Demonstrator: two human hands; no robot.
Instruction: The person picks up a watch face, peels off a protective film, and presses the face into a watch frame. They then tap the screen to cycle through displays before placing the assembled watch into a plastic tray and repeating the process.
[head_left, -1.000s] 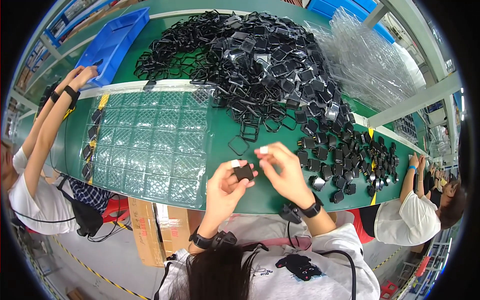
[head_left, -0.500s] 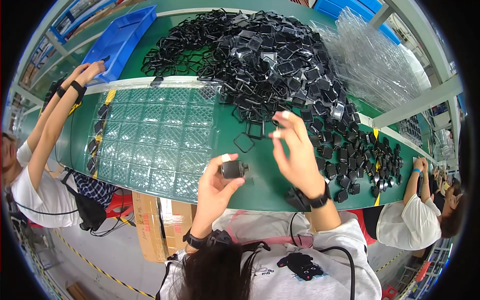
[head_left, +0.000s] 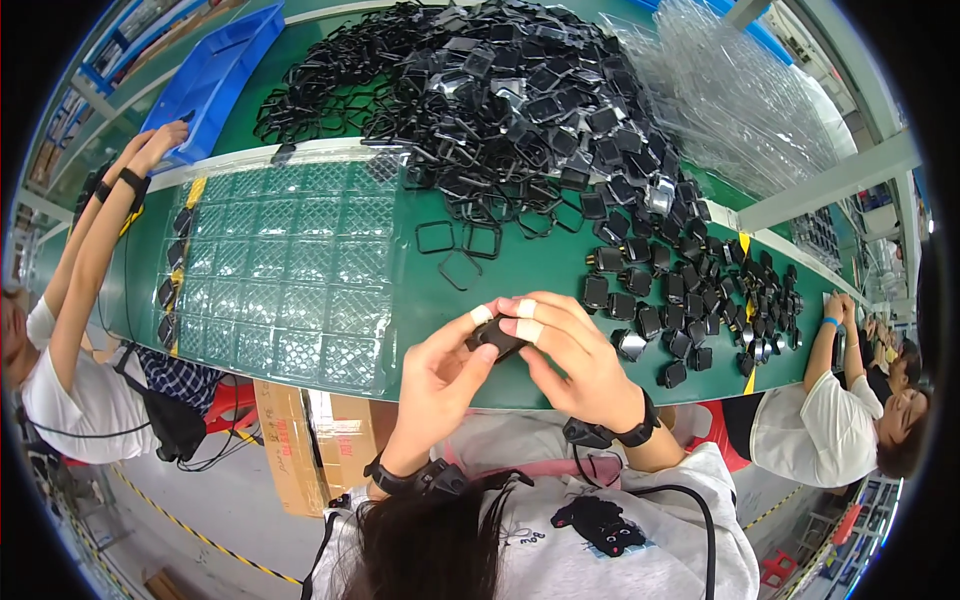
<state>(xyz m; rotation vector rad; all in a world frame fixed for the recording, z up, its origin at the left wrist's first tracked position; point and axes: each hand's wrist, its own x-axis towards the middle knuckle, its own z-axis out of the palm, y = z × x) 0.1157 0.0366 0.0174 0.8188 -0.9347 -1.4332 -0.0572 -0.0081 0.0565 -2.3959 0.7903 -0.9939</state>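
Observation:
Both hands meet over the near edge of the green table. My left hand (head_left: 440, 380) is closed around a small, black, block-shaped part (head_left: 499, 338), its thumb against the near side. My right hand (head_left: 580, 372) grips the same part from the right with fingertips over its top. White tape wraps several fingertips. The fingers cover much of the part, so whether a thin frame sits on it cannot be seen. Just beyond lie loose, thin black square frames (head_left: 443, 268) at the edge of a large heap of black frames and covers (head_left: 560, 110).
A clear compartment tray (head_left: 290, 270) lies to the left. Similar black block parts (head_left: 675, 318) spread to the right. Clear plastic trays (head_left: 735, 120) are stacked behind, and a blue bin (head_left: 165, 135) is at the far left. Other people work at both sides.
My right hand has come down from above the loose frames to join my left hand on the black part. The view has shifted slightly.

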